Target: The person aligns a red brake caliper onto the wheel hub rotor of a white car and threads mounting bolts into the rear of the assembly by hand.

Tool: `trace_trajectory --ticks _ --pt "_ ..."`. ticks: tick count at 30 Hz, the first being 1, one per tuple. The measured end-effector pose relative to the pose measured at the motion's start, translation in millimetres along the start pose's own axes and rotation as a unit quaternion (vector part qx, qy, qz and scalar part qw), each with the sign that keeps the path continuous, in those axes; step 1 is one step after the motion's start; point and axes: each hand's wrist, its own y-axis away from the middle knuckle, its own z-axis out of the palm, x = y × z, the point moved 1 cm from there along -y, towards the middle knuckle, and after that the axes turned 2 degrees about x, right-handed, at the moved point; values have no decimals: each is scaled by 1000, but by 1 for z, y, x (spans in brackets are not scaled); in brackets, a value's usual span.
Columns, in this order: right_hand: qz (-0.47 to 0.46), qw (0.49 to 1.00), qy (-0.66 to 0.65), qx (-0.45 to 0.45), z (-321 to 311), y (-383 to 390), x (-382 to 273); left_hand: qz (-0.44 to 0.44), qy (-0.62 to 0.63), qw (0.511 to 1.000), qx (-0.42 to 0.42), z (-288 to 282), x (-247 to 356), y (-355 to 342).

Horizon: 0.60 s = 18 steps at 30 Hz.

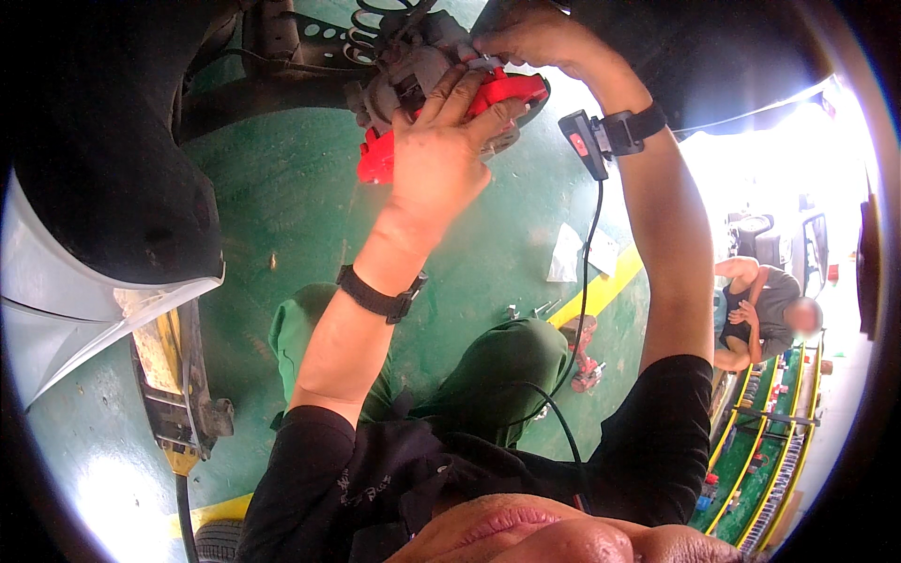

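Note:
A bright red brake caliper [516,88] sits at the grey wheel hub and knuckle [413,77] under the raised car. My left hand [439,155] is wrapped over the caliper, its fingers spread across the top and pressing against the hub parts. Another stretch of the red caliper shows left of that hand. My right hand [540,39] reaches in at the caliper's upper right side. Its fingers are curled against the hub, and what they pinch there is hidden. A coil spring [371,33] and a dark suspension arm [272,103] lie behind and left of the hands.
A floor jack [178,385] stands at left beside a white body panel [89,314]. A red power tool [587,357], small bolts [544,307] and a clear bag [564,255] lie on the green floor. A cable [593,235] hangs from my right wrist. Another person [765,314] sits at right.

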Motion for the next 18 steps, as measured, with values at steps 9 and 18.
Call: trace_trajectory --ticks 9,18 --pt "16 1000 -6 -18 3 0 -6 6 16 1000 -4 4 -7 2" --pt "65 997 32 -12 -3 -1 -22 -7 -1 1000 -1 -3 -3 0"
